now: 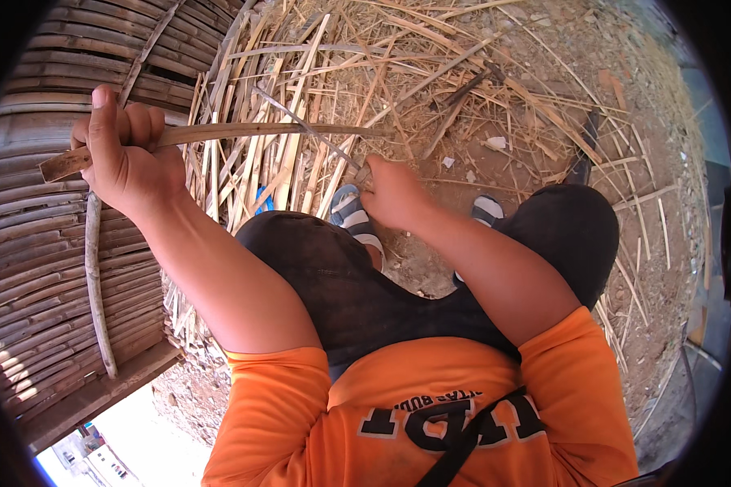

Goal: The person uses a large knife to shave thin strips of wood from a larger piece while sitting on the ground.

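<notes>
My left hand (134, 154) is raised at the left, its fingers wrapped round a long bamboo strip (244, 131). The strip's short end sticks out to the left of the fist. Its long end points right, across the scraps on the ground. Near the middle, my right hand (396, 195) grips the handle of a knife (304, 127) with a long, thin blade. The blade slants up to the left and crosses the strip in this view; whether they touch I cannot tell.
A slatted bamboo wall (49, 227) stands close on the left. Split bamboo strips (260, 174) and shavings are strewn over the dirt ground. A dark tool (467, 85) lies ahead, and another dark object (586, 150) lies at the right. My sandals (349, 211) stand among the scraps.
</notes>
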Demonstrator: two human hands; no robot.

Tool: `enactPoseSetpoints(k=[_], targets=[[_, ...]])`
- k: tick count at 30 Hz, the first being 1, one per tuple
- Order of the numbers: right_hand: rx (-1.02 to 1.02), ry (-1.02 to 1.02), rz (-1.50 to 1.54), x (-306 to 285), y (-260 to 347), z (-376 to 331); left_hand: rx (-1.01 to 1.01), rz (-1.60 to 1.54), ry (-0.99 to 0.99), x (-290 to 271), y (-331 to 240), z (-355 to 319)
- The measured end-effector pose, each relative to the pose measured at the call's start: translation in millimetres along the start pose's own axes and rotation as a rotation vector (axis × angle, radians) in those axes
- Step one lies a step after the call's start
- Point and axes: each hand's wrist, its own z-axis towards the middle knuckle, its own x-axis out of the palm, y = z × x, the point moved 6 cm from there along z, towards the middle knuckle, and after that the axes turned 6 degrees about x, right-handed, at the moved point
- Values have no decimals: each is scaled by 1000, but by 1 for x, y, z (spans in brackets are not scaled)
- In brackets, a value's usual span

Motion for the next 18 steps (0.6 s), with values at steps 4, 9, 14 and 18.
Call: enactPoseSetpoints(k=[4, 9, 14, 18], targets=[[3, -9, 4, -40, 32, -11, -9, -55, 19, -5, 0, -1], [-50, -110, 107, -42, 42, -17, -35, -81, 36, 9, 2, -5], [224, 3, -149, 24, -67, 16, 10, 23, -11, 11, -3, -5], [249, 0, -106, 5, -75, 28, -13, -48, 38, 16, -1, -6]])
